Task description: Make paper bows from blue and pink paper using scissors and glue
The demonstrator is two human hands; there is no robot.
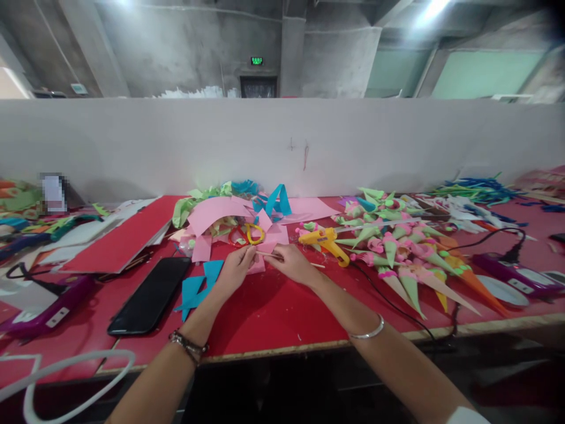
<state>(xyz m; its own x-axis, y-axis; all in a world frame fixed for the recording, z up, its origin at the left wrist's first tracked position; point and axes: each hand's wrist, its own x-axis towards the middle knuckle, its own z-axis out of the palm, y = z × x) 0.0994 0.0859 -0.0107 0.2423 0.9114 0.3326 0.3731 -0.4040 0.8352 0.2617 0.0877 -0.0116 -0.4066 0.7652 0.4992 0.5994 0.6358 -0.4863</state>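
Observation:
My left hand (236,268) is closed in a pinch on a small pink paper piece (258,265) lying on the red table (273,312). My right hand (291,263) pinches a thin wooden stick (269,254) that points left into the pink paper, right beside the left fingers. Both hands meet at the table's middle. Pink paper sheets (220,212) and red and yellow scissors (247,234) lie just behind them.
A yellow glue gun (326,241) rests right of my hands, its black cable trailing to the table edge. Several paper cones (397,253) lie further right. A black phone (152,294) and blue paper scraps (198,288) lie to the left. A white partition wall stands behind.

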